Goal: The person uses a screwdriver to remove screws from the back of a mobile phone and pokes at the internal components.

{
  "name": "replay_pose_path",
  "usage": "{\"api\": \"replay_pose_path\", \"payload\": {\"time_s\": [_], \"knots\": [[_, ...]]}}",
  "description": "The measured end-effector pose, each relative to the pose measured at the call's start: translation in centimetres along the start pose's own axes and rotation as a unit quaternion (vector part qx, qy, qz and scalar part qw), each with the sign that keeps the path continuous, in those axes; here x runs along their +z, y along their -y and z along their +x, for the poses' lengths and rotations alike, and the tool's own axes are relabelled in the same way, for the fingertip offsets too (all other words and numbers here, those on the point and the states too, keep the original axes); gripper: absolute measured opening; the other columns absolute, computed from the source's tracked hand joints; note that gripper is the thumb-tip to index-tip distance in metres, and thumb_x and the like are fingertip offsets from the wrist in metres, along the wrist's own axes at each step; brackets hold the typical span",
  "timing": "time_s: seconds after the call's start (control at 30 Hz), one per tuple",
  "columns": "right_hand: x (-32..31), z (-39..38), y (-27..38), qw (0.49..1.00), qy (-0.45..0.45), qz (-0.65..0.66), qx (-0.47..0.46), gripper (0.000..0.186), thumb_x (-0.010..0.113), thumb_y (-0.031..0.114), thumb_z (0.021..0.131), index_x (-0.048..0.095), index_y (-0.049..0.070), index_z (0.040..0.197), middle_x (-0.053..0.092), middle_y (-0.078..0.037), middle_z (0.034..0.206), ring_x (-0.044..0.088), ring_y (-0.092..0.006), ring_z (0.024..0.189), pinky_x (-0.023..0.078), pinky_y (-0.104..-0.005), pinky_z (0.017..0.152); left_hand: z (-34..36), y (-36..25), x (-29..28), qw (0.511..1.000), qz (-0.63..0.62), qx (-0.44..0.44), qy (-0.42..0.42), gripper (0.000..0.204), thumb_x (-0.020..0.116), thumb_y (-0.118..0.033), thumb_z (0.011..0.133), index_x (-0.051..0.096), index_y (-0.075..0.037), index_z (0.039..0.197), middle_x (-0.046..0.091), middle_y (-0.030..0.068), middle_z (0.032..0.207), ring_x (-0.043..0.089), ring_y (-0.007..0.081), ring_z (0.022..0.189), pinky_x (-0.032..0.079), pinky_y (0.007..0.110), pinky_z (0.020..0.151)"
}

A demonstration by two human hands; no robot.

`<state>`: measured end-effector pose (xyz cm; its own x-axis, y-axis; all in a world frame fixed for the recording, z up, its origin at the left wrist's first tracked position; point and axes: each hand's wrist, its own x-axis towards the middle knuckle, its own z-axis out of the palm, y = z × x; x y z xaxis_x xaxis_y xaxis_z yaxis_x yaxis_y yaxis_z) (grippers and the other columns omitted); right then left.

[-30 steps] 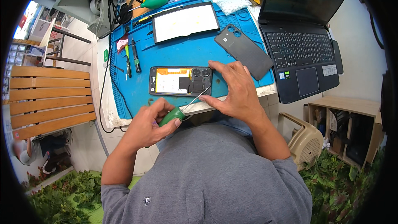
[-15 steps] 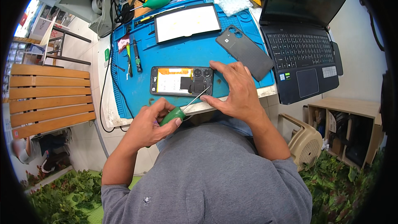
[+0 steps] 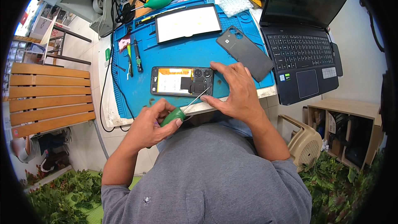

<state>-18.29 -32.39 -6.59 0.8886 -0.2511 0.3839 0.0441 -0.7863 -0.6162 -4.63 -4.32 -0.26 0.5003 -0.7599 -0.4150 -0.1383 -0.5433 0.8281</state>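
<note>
A smartphone [image 3: 166,90] with its back off lies on the blue work mat [image 3: 178,56], showing its battery and camera lenses. My left hand [image 3: 150,121] is closed round the green handle of a screwdriver [image 3: 171,116]. The thin metal shaft slants up to the right, and its tip is at the phone's lower right part, below the lenses. My right hand [image 3: 237,89] grips the phone's right end, thumb at the near corner and fingers at the far corner. Right of the phone, the grey back cover [image 3: 243,52] lies on the mat.
A white-topped panel [image 3: 188,23] and a green air blower [image 3: 159,1] are behind the phone. Slim tools [image 3: 137,56] lie to the left, near a black cable [image 3: 103,95]. An open laptop [image 3: 302,54] stands at the right. A beige plastic stool [image 3: 304,145] is below the table.
Hands, screwdriver and phone hold almost the same place. The whole view has shifted only very slightly.
</note>
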Motion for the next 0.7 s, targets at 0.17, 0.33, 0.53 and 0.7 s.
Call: {"api": "replay_pose_path", "payload": {"time_s": [0.17,0.33,0.53,0.7], "knots": [[-0.1,-0.1,0.0,1.000,0.001,0.002,0.002,0.092,0.105,0.045,0.080,0.070,0.007,0.157,0.072,-0.011,0.115,0.067,-0.0280,0.112,0.051,-0.0470,0.101,0.0,-0.6,-0.3,0.998,0.005,-0.055,0.007,0.035,0.089,-0.026,0.105,0.069,0.000,0.119,0.082,0.0113,0.086,0.080,0.0168,0.076,0.060,0.035,0.069],[-0.1,0.0,-0.1,1.000,0.003,0.004,0.003,0.092,0.105,0.045,0.080,0.070,0.007,0.157,0.073,-0.010,0.114,0.068,-0.0280,0.111,0.051,-0.0471,0.101,0.3,-0.6,-0.3,0.999,0.031,-0.039,0.009,0.037,0.089,-0.027,0.105,0.069,0.000,0.120,0.083,0.0138,0.089,0.082,0.0199,0.078,0.062,0.037,0.072],[-0.1,0.0,0.0,1.000,-0.001,0.002,-0.002,0.091,0.104,0.045,0.082,0.070,0.006,0.156,0.073,-0.010,0.114,0.068,-0.0278,0.111,0.051,-0.0468,0.101,0.4,-1.1,-0.2,0.999,0.030,-0.042,0.007,0.037,0.089,-0.028,0.105,0.068,0.000,0.119,0.083,0.0161,0.093,0.083,0.0218,0.082,0.064,0.039,0.075],[-0.1,0.0,-0.1,1.000,-0.003,0.001,-0.004,0.091,0.103,0.046,0.082,0.070,0.005,0.156,0.073,-0.011,0.115,0.068,-0.0281,0.111,0.051,-0.0469,0.101,0.6,-1.3,-0.1,0.999,0.027,-0.039,0.005,0.037,0.088,-0.028,0.106,0.068,0.001,0.117,0.083,0.0166,0.093,0.083,0.0218,0.084,0.064,0.039,0.077]]}}
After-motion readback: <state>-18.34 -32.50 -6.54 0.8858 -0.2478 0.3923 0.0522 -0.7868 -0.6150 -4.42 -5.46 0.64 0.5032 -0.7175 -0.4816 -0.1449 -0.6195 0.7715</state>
